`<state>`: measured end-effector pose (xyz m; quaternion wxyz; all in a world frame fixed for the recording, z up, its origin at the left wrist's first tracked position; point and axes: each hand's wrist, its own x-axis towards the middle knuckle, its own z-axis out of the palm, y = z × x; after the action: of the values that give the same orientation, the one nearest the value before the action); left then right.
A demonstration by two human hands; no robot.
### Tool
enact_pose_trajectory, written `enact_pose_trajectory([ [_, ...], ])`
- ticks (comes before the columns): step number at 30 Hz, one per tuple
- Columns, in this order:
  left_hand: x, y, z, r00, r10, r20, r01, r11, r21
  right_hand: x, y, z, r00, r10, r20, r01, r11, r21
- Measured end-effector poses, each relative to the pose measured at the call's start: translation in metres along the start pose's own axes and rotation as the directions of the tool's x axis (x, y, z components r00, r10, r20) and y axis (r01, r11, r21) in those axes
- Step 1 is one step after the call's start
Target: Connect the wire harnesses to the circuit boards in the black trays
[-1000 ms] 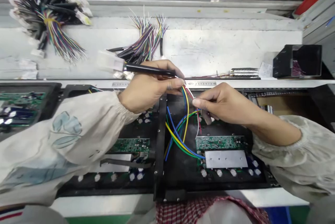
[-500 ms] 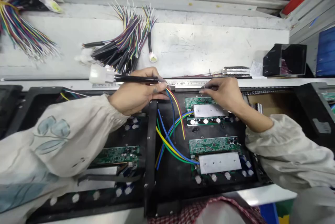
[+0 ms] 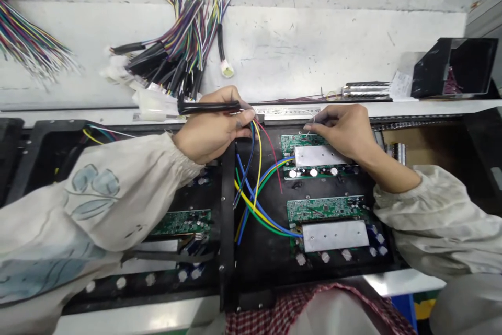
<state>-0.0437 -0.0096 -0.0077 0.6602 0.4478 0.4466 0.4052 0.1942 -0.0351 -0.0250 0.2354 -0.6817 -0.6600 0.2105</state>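
My left hand [image 3: 217, 128] is closed around a wire harness, whose black sleeve [image 3: 209, 107] runs level across the fingers. Its white connector [image 3: 157, 105] sticks out to the left, wrapped in something translucent. From the thumb hang loose blue, yellow and red wires [image 3: 260, 152] over the black housing [image 3: 262, 267]. My right hand [image 3: 345, 128] pinches a thin white wire [image 3: 312, 117] between thumb and fingertips, above the upper green circuit board [image 3: 292, 141]. Thick blue, yellow and green leads [image 3: 261, 218] come from the lower circuit board [image 3: 325, 205].
More harnesses [image 3: 180, 47] lie in a pile on the white bench, with another bundle [image 3: 31, 32] at far left. A ruler strip [image 3: 288, 114] runs along the bench edge. At the right stand a black bin [image 3: 431, 71] and silver strips [image 3: 364, 89]. A second black housing [image 3: 164, 285] adjoins on the left.
The view has shifted slightly. The red wire has swung apart from the yellow one below my left hand. The white wire at my right fingertips now shows as a loop.
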Motion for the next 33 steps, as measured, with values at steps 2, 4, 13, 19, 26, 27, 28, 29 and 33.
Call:
enact_pose_trajectory([
  [2, 0.0000, 0.0000, 0.0003, 1.000, -0.003, 0.000, 0.003, 1.000, 0.001, -0.0003, -0.0005, 0.0003, 1.000, -0.001, -0.003, 0.001, 1.000, -0.013],
  [4, 0.0001, -0.0003, 0.0000, 1.000, -0.001, 0.002, 0.001, 1.000, 0.003, -0.0007, -0.0014, 0.0000, 1.000, 0.002, -0.004, -0.002, 1.000, -0.013],
  [13, -0.0001, -0.0005, 0.0004, 1.000, 0.003, 0.006, -0.003, 1.000, -0.002, -0.0017, -0.0023, -0.0001, 1.000, 0.010, -0.029, -0.011, 1.000, -0.024],
  [19, -0.0003, -0.0003, 0.0010, 1.000, -0.004, 0.003, 0.004, 1.000, 0.003, -0.0025, -0.0031, -0.0005, 1.000, -0.011, -0.028, 0.010, 1.000, -0.025],
  [26, 0.0001, -0.0001, 0.0002, 1.000, -0.009, 0.012, 0.009, 1.000, 0.015, -0.0032, -0.0031, -0.0011, 1.000, -0.003, -0.008, 0.003, 1.000, -0.007],
  [27, 0.0002, -0.0002, 0.0001, 1.000, -0.008, 0.012, 0.008, 1.000, 0.013, -0.0030, -0.0029, -0.0012, 1.000, -0.005, -0.004, 0.004, 1.000, -0.011],
  [28, 0.0003, -0.0003, 0.0001, 1.000, -0.006, 0.012, 0.006, 1.000, 0.009, -0.0028, -0.0028, -0.0014, 1.000, -0.005, -0.002, 0.005, 1.000, -0.015],
  [29, 0.0003, -0.0004, 0.0001, 1.000, -0.003, 0.011, 0.003, 1.000, 0.004, -0.0027, -0.0028, -0.0017, 1.000, -0.006, 0.001, 0.006, 1.000, -0.017],
  [33, 0.0003, -0.0009, 0.0003, 1.000, 0.001, 0.014, 0.000, 1.000, -0.008, -0.0032, -0.0036, -0.0020, 1.000, -0.003, -0.007, 0.003, 1.000, -0.028],
])
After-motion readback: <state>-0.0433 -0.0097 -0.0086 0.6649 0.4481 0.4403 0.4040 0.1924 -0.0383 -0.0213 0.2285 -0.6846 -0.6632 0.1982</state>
